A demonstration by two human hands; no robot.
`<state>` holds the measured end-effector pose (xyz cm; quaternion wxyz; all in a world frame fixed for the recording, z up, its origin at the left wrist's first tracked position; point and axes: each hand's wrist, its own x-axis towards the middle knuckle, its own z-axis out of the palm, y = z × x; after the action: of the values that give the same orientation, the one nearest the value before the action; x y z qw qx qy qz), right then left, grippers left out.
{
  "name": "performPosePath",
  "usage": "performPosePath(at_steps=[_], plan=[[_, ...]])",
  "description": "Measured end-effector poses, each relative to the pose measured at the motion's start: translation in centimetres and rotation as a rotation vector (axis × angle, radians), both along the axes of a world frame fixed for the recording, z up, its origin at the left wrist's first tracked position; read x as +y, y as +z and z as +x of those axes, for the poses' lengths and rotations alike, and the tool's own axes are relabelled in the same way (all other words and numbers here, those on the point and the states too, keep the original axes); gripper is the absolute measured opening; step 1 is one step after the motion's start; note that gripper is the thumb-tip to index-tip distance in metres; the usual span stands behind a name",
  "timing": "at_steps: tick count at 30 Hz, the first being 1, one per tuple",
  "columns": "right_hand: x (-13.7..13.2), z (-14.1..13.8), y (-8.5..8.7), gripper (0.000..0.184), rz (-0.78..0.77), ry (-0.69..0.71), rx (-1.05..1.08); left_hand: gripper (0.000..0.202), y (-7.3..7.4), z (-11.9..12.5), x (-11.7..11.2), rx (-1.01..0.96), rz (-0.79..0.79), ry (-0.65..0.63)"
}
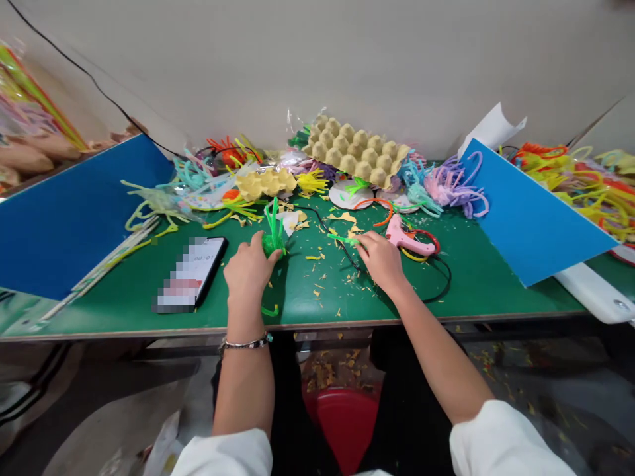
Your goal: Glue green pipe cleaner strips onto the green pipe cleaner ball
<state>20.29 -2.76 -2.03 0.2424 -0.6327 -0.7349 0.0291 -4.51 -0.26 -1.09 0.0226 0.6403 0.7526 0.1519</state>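
Observation:
My left hand [249, 268] is closed around a green pipe-cleaner bundle [272, 233] whose stems stick up above my fingers. My right hand [381, 259] rests on the green table [496, 277], pinching the end of a loose green pipe cleaner [342, 239]. A pink glue gun [407, 239] lies just right of my right hand, its black cord [441, 277] looping across the table. A short green piece [270, 311] lies near my left wrist.
A phone [191, 272] lies left of my left hand. An egg tray [353, 153], yellow egg-carton pieces [265, 182], paper plates [351, 195] and several coloured pipe cleaners line the back. Blue boards [64, 211] [530, 218] flank the sides. A red stool [347, 416] sits below.

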Motion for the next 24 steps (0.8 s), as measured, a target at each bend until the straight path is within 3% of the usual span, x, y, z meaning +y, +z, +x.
performPosePath(at_steps=[4, 8, 10, 12, 14, 16, 19, 22, 24], plan=[[-0.2, -0.4, -0.1, 0.018, 0.026, 0.021, 0.098, 0.06, 0.9, 0.4, 0.5, 0.06, -0.03, -0.181], [-0.1, -0.6, -0.6, 0.021, 0.026, 0.049, 0.448, 0.063, 1.7, 1.4, 0.1, 0.032, 0.179, -0.26], [-0.1, -0.8, -1.0, 0.025, -0.046, 0.1, 0.709, 0.057, 1.8, 2.3, -0.5, -0.077, 0.273, -0.322], [-0.1, -1.3, -1.2, 0.025, -0.085, 0.159, 0.866, 0.051, 1.6, 3.5, -1.2, -0.285, 0.212, -0.469], [-0.3, -1.9, -1.3, 0.024, -0.033, 0.192, 0.837, 0.053, 1.2, 4.7, -1.8, -0.517, 0.102, -0.558], [-0.6, -2.4, -1.2, 0.027, 0.037, 0.204, 0.695, 0.058, 0.6, 5.7, -2.0, -0.664, 0.084, -0.546], [-0.9, -2.9, -0.9, 0.026, 0.039, 0.215, 0.492, 0.054, 0.1, 6.5, -2.0, -0.741, 0.089, -0.59], [-1.3, -3.1, -0.7, 0.01, 0.0, 0.187, 0.349, 0.039, -0.2, 7.2, -2.1, -0.772, 0.092, -0.639], [-1.6, -3.1, -0.6, 0.013, -0.007, 0.141, 0.27, 0.03, -0.2, 7.6, -2.2, -0.778, 0.116, -0.622]])
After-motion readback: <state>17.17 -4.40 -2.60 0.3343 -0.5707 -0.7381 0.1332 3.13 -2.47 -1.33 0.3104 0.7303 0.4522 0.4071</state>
